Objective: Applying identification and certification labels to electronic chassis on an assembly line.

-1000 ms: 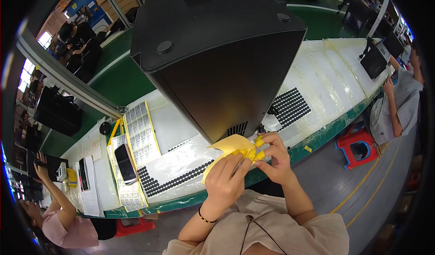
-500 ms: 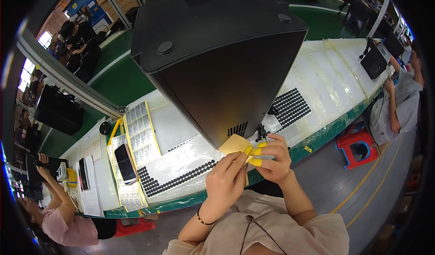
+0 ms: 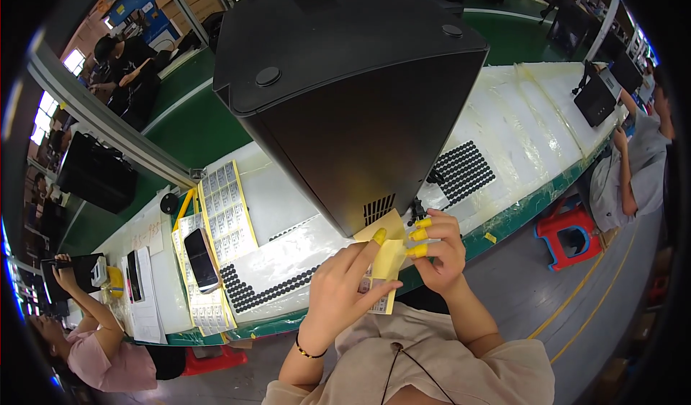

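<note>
A yellow-backed label sheet (image 3: 394, 259) with printed labels on its lower part is in my left hand (image 3: 342, 290), its thumb and yellow-capped index finger lying across it. At the sheet's right edge is my right hand (image 3: 443, 252), curled, with yellow finger covers on its fingertips; whether a small label sits in its pinch I cannot make out. Directly beyond both hands stands a big black box-shaped casing (image 3: 360, 131), with round feet on its top face and vent slots (image 3: 379, 207) low at the near corner. A black cable plug (image 3: 417, 210) lies beside that corner.
Left on the table are more label sheets (image 3: 223, 203) and a phone (image 3: 200, 259). Small black round pads lie in rows (image 3: 273, 288) and in a block (image 3: 464, 171). A red stool (image 3: 568, 236) stands right. Co-workers sit at both sides (image 3: 108, 354), (image 3: 626, 160).
My left hand has shifted left and down and its fingers have spread along the sheet, showing more of its face. My right hand has drawn slightly apart from the left.
</note>
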`<state>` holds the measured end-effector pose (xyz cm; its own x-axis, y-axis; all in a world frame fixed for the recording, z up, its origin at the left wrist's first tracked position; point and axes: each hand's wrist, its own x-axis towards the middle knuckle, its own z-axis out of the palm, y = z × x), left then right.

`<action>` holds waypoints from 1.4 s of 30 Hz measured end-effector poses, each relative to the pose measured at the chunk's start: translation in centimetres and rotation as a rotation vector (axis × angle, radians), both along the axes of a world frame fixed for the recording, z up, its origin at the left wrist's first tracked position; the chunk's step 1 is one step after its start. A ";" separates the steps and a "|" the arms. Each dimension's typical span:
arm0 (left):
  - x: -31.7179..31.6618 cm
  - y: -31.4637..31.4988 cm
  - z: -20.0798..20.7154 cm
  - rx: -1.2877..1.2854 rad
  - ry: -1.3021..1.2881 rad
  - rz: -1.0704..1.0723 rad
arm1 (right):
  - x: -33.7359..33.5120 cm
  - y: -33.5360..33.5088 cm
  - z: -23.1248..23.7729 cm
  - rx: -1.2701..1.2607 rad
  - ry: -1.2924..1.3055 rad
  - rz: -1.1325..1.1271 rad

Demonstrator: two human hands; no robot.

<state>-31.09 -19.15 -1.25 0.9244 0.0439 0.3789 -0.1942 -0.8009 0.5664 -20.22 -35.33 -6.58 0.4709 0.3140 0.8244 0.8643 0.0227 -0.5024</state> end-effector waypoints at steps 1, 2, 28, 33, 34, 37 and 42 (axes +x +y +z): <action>-0.1 0.2 0.0 0.001 -0.001 0.002 | 0.0 0.0 -0.1 0.038 0.063 0.011; -0.2 0.5 0.0 0.056 -0.030 0.020 | 0.2 -0.1 -0.1 0.039 0.062 0.012; 5.5 7.9 10.8 -0.336 -0.846 0.058 | 3.4 -2.7 3.3 0.388 0.383 0.043; 7.3 4.4 15.3 -0.597 -0.701 -0.085 | 4.1 -2.7 6.8 0.309 0.366 0.060; 7.5 4.1 15.7 -0.642 -0.722 -0.148 | 4.2 -2.7 7.5 0.297 0.399 0.055; 8.3 3.9 15.3 -0.682 -0.789 -0.152 | 5.7 -3.5 9.6 0.261 0.271 0.089; 7.5 3.1 15.1 -0.676 -0.784 -0.123 | 7.4 -3.4 16.6 0.261 -0.005 0.202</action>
